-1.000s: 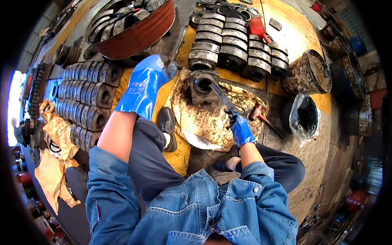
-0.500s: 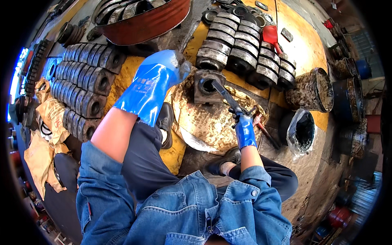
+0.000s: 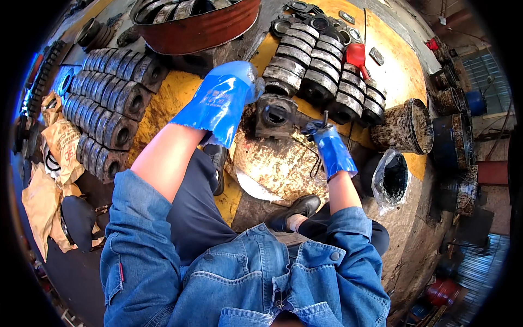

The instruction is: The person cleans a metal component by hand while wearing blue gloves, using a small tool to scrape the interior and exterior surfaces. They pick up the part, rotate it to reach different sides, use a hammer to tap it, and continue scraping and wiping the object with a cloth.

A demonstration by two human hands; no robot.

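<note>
My left hand (image 3: pixel 248 82), in a long blue rubber glove, is curled at the far left corner of a dark metal bearing housing (image 3: pixel 271 129). Its fingertips point away from me, so what they hold is hidden. The housing lies on a round, grease-smeared board (image 3: pixel 272 163), its bore facing up. In a shorter blue glove, my right hand (image 3: pixel 321 136) is closed around a dark, long tool (image 3: pixel 297 121) just right of the housing. Motion smears the tool's end near the bore. A thin dark loop (image 3: pixel 316 166) shows below that hand.
Rows of similar housings stand at left (image 3: pixel 103 98) and beyond the board (image 3: pixel 294 57). A red tub (image 3: pixel 201 35) holds more. A red scoop (image 3: pixel 356 57) lies on the far rows. At right are a greasy bucket (image 3: pixel 406 128) and a plastic-lined bucket (image 3: pixel 392 180). Brown paper (image 3: pixel 49 201) lies left.
My right hand has moved away from me, and its tool is now blurred at the bore. My left hand has shifted slightly right. The hammer beside my right hand no longer shows.
</note>
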